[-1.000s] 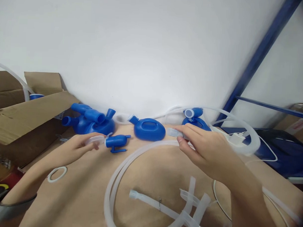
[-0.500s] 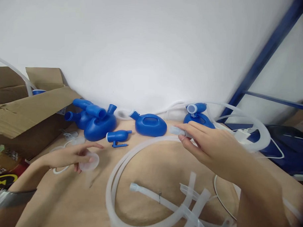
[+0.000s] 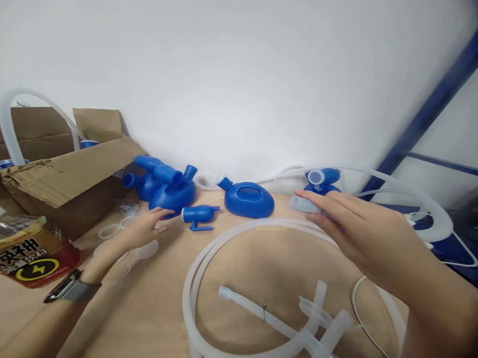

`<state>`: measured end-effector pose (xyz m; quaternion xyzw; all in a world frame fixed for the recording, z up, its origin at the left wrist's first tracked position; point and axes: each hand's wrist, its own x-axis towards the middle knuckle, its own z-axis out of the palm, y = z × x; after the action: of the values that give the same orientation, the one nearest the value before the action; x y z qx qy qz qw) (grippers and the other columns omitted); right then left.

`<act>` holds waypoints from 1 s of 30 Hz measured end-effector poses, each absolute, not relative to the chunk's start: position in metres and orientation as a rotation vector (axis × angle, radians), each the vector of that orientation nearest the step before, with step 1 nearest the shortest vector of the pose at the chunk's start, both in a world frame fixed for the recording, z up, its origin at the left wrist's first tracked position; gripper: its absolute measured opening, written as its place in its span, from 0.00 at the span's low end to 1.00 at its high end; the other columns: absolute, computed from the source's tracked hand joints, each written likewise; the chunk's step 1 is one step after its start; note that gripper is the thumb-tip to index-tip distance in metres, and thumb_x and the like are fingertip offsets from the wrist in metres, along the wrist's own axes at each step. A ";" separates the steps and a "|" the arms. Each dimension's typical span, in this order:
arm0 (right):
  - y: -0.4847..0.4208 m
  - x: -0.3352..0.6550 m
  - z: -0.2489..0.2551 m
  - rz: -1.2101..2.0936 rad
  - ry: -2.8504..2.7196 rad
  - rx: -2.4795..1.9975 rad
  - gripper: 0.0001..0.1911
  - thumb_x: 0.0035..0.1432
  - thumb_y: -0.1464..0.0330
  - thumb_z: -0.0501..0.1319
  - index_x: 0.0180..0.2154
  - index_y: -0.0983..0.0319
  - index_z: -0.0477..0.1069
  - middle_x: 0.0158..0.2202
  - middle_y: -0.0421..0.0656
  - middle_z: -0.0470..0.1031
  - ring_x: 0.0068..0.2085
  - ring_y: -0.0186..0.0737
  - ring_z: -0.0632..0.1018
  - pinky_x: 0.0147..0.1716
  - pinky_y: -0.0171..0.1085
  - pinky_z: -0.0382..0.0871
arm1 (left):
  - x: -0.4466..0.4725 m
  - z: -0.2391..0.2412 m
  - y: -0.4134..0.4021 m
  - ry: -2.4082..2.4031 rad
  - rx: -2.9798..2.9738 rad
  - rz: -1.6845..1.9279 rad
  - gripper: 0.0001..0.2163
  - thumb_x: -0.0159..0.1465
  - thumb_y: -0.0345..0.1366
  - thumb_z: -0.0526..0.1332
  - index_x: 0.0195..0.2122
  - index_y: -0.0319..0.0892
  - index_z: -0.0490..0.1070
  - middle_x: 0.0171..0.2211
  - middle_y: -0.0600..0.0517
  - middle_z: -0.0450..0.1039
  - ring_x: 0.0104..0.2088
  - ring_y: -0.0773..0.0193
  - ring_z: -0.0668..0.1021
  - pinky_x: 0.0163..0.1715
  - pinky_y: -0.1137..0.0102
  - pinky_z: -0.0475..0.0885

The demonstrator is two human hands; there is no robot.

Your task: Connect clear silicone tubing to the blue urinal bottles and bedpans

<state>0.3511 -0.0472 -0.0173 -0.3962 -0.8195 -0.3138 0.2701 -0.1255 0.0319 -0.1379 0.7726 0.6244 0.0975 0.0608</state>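
Note:
My left hand (image 3: 149, 230) hovers over the table with its fingers apart and holds nothing. Its fingertips are near a blue urinal bottle (image 3: 171, 197) and a small blue spouted part (image 3: 200, 214) with a white rim. Just below that hand a thin translucent disc (image 3: 147, 249) lies on the table. My right hand (image 3: 350, 230) grips a translucent tube connector (image 3: 303, 203) between thumb and fingers; what it joins to is hidden by the hand. Another blue bottle (image 3: 249, 200) with a handle stands between the hands, near the wall.
A coiled clear hose (image 3: 192, 287) and short tube pieces (image 3: 257, 318) lie in front. At left are an open cardboard box (image 3: 78, 168) and a drink bottle (image 3: 32, 250). Clear rings (image 3: 109, 230) lie beside the box. A blue capped bottle (image 3: 321, 179) stands behind my right hand.
My left hand has moved off the translucent disc, up toward the blue bottles, leaving the disc on the table. My right hand still holds the connector. The view has turned left.

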 end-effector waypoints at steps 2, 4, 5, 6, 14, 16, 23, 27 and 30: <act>-0.049 0.351 -0.016 -0.841 -2.202 -1.048 0.24 0.79 0.57 0.46 0.59 0.58 0.76 0.43 0.47 0.84 0.37 0.49 0.83 0.31 0.43 0.69 | -0.101 -0.141 0.045 1.840 2.428 0.244 0.31 0.69 0.50 0.53 0.71 0.42 0.61 0.69 0.39 0.65 0.65 0.43 0.71 0.62 0.56 0.69; -0.052 0.350 -0.013 -0.791 -2.225 -1.023 0.23 0.78 0.56 0.48 0.57 0.59 0.76 0.42 0.47 0.85 0.37 0.48 0.84 0.31 0.42 0.70 | -0.081 -0.146 0.061 1.860 2.441 0.196 0.35 0.66 0.47 0.58 0.72 0.40 0.58 0.71 0.34 0.60 0.68 0.37 0.67 0.62 0.51 0.68; -0.053 0.350 -0.012 -0.751 -2.245 -1.009 0.23 0.78 0.56 0.49 0.56 0.59 0.76 0.42 0.46 0.85 0.38 0.48 0.84 0.32 0.42 0.71 | -0.073 -0.147 0.069 1.877 2.428 0.176 0.36 0.64 0.47 0.59 0.72 0.38 0.59 0.70 0.32 0.61 0.67 0.35 0.68 0.60 0.50 0.70; -0.055 0.350 -0.010 -0.711 -2.268 -1.002 0.22 0.78 0.57 0.49 0.55 0.60 0.77 0.42 0.46 0.85 0.38 0.47 0.85 0.33 0.41 0.72 | -0.067 -0.148 0.077 1.886 2.418 0.151 0.35 0.63 0.46 0.61 0.70 0.38 0.61 0.67 0.31 0.65 0.64 0.34 0.71 0.56 0.50 0.72; -0.050 0.353 -0.008 -0.639 -2.333 -1.049 0.19 0.78 0.59 0.50 0.51 0.60 0.76 0.38 0.44 0.83 0.35 0.41 0.82 0.30 0.37 0.65 | -0.053 -0.066 0.073 1.694 2.591 0.251 0.27 0.59 0.56 0.65 0.52 0.42 0.78 0.47 0.44 0.76 0.47 0.48 0.79 0.49 0.61 0.75; -0.047 0.352 -0.009 -0.617 -2.340 -1.062 0.18 0.78 0.59 0.50 0.52 0.60 0.76 0.38 0.43 0.83 0.36 0.41 0.82 0.30 0.37 0.66 | -0.047 -0.032 0.049 1.559 2.651 0.675 0.23 0.63 0.57 0.64 0.49 0.45 0.80 0.46 0.48 0.77 0.45 0.52 0.80 0.49 0.61 0.76; -0.041 0.343 -0.016 -0.522 -2.375 -1.043 0.16 0.77 0.60 0.54 0.48 0.61 0.77 0.38 0.44 0.83 0.35 0.41 0.81 0.31 0.37 0.66 | 0.010 0.002 -0.011 0.772 2.087 1.933 0.10 0.68 0.45 0.66 0.45 0.48 0.79 0.44 0.52 0.81 0.38 0.57 0.84 0.36 0.62 0.82; -0.038 0.339 -0.021 -0.516 -2.387 -1.013 0.16 0.77 0.60 0.53 0.49 0.61 0.76 0.35 0.43 0.82 0.34 0.40 0.81 0.30 0.36 0.65 | 0.034 -0.015 -0.008 0.512 2.186 1.934 0.12 0.71 0.46 0.64 0.51 0.48 0.76 0.44 0.52 0.80 0.42 0.57 0.84 0.42 0.57 0.83; -0.035 0.337 -0.023 -0.537 -2.377 -0.990 0.17 0.78 0.60 0.53 0.49 0.62 0.76 0.37 0.44 0.82 0.36 0.40 0.81 0.31 0.36 0.66 | 0.043 -0.021 -0.008 0.533 2.169 1.971 0.12 0.72 0.48 0.62 0.51 0.50 0.75 0.44 0.52 0.79 0.42 0.56 0.84 0.43 0.54 0.82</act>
<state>0.3370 -0.0355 -0.0229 -0.3643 -0.8743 -0.1973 0.2528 0.0426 -0.0076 -0.0209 0.7258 0.1784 0.6594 0.0811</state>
